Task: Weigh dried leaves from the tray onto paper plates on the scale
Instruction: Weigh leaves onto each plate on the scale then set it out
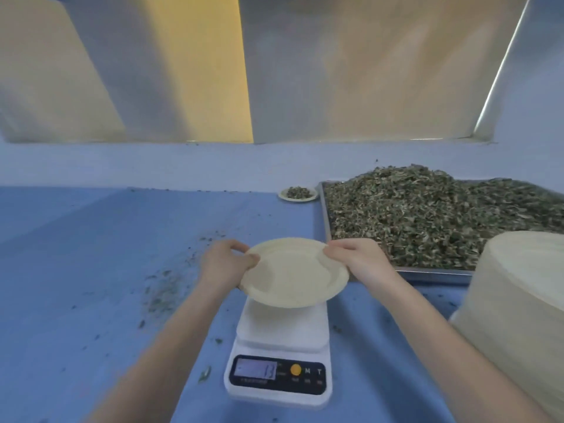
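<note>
Both hands [225, 264] [357, 257] hold paper plate [293, 276] over scale [280, 355] — display "13"

blue work surface [91, 254], matte, runs back to a low pale blue upstand [152, 163]. above it a wide recessed opening [305, 71] with blurred grey and yellow panels. bright metal trim [500, 71] on its right edge. even, soft light.

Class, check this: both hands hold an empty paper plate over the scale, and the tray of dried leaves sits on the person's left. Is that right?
Not quite. In the head view, the tray of dried leaves sits on the person's right. Both the left hand and right hand do hold the empty paper plate over the scale.
</note>
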`<state>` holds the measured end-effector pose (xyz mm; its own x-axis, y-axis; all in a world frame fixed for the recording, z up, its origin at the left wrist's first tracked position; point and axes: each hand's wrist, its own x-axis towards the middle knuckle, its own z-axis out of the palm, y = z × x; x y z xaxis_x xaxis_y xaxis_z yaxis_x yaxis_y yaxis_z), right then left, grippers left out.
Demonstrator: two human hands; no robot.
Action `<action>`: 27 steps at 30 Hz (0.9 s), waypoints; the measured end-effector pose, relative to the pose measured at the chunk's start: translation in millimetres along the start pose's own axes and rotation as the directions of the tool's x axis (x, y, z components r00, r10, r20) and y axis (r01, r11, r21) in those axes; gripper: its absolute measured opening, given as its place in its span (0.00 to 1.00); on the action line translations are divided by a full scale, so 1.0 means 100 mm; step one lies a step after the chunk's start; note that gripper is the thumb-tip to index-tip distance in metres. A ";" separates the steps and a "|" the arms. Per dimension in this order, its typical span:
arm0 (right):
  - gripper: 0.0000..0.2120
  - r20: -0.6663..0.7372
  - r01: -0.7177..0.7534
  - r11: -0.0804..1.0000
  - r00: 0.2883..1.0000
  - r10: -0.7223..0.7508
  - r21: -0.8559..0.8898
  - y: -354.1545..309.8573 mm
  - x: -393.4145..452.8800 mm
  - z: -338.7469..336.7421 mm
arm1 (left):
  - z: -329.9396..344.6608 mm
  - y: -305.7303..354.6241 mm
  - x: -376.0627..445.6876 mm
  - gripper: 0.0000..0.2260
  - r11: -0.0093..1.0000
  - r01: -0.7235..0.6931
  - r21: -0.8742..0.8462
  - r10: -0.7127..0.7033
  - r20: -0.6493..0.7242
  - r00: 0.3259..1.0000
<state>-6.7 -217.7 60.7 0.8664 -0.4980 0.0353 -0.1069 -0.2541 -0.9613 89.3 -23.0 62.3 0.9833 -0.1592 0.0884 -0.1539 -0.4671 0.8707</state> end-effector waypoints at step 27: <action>0.11 0.303 0.127 0.992 0.945 -0.122 0.004 0.68 0.17 -0.10 | 0.25 -0.60 -0.09 0.10 0.955 0.128 -0.267 -0.111 0.077 0.991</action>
<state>-4.1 -252.0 -1.5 0.9797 -0.1888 0.0680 0.0058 -0.3122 -0.9500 87.4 -14.9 -2.6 0.9839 -0.1729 -0.0461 0.0044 -0.2339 0.9722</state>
